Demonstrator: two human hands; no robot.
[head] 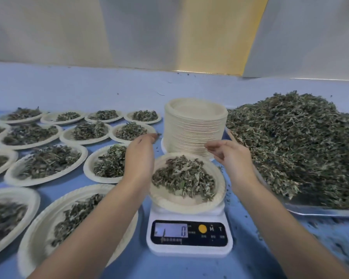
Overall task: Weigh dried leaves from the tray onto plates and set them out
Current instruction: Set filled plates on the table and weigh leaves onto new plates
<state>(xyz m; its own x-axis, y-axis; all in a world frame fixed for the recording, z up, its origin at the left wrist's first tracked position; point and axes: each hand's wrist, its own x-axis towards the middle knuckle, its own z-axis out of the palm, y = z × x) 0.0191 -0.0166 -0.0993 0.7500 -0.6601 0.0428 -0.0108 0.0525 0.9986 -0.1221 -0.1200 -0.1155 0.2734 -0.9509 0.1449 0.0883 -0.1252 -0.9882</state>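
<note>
Nearest, a digital kitchen scale (189,248) (display reading 0) carries a paper plate (181,206) of dried leaves (183,178). Both hands hover by its far rim. The left hand (141,152) has blurred fingertips, so its grip is unclear. The right hand (228,154) is loosely curled and holds nothing. Weighing seems to be in hand, and next the plate likely lifts away leftward. Filled plates (46,164) crowd the left, a stack of empty plates (195,125) stands just behind, and the heaped tray (320,211) borders the right.

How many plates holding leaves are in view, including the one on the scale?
14. One plate on the scale; thirteen left of it: four in the back row, four next, three in the third, two nearest. More may lie past the left edge.
</note>
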